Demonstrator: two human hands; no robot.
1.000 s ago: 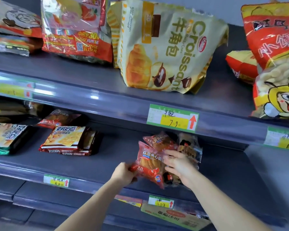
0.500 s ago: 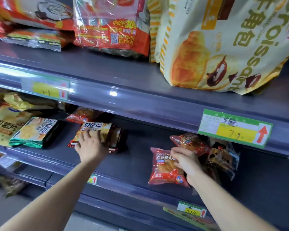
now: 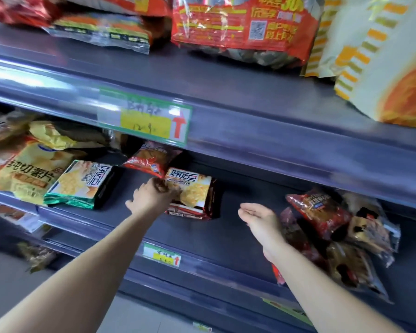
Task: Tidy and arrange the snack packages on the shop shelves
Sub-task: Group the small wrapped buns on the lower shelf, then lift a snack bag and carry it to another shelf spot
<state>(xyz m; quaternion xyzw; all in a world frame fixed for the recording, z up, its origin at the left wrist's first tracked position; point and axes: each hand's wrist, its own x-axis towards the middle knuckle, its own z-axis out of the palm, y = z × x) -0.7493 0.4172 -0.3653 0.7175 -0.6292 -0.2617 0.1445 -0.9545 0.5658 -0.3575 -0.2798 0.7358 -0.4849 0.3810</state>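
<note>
My left hand (image 3: 154, 197) grips the flat red-and-yellow plastic cracker pack (image 3: 197, 192); my right hand (image 3: 259, 218) hovers spread and empty. Next, I think, it needs straightening.

A shop, plainly: tiered grey metal shelves (image 3: 274, 140) carry sealed snack bags (image 3: 27, 174) and a cracker pack (image 3: 195, 191). Clear strips along the shelves' near edges hold green-and-yellow price labels (image 3: 151, 118) with handwritten figures and red arrows.
</note>
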